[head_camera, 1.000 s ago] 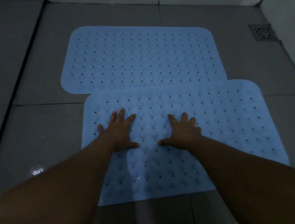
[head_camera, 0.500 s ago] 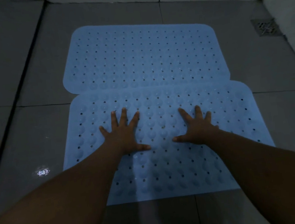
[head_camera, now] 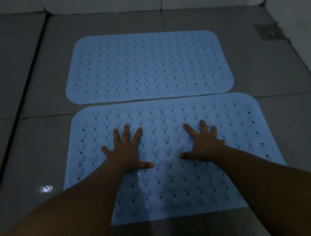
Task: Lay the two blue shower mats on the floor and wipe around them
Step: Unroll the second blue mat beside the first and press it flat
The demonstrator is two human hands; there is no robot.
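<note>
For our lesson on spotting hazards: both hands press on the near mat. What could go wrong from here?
1. The floor shows a wet glint; the near mat may slide under the left hand and right hand.
2. Pushing forward could ride it over the far mat.

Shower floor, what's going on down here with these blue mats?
A person is kneeling or leaning over the grey tiled floor, pressing both hands flat on the near blue shower mat: left hand and right hand, fingers spread. The far blue shower mat lies flat just beyond it, a thin strip of floor between them. A floor drain sits in the far right corner. No cloth is in view, so wiping hasn't visibly started.
</note>
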